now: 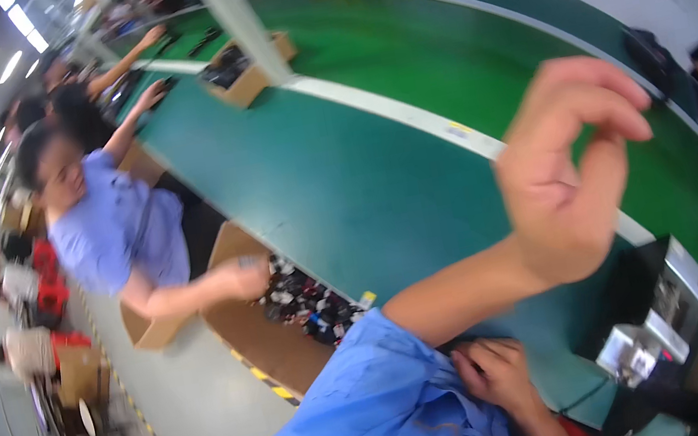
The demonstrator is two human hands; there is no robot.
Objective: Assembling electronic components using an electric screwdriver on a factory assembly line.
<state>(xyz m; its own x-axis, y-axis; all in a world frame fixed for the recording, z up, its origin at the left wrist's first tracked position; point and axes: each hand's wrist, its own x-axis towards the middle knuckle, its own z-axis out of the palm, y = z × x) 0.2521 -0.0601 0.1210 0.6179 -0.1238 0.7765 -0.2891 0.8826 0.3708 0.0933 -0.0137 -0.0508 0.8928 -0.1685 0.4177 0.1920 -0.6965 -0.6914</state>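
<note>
My left hand (567,170) is raised over the green work surface (335,192), its bare forearm reaching to the right out of a blue sleeve. The fingers are bent toward the thumb in a pinch, with a small gap behind the tips; nothing shows clearly between them. Low in the picture, close to my body, is my right hand (499,371), fingers curled in at the edge of the surface. Its palm side is hidden, so I cannot make out what it holds, if anything. The black and silver device (643,348) lies to its right.
A large cardboard box (243,330) of small mixed parts stands at the table's left edge, a co-worker's hand (243,279) over it. Another open box (241,83) with dark items is farther back. A white post (235,23) rises from the rail (386,109). More people sit beyond.
</note>
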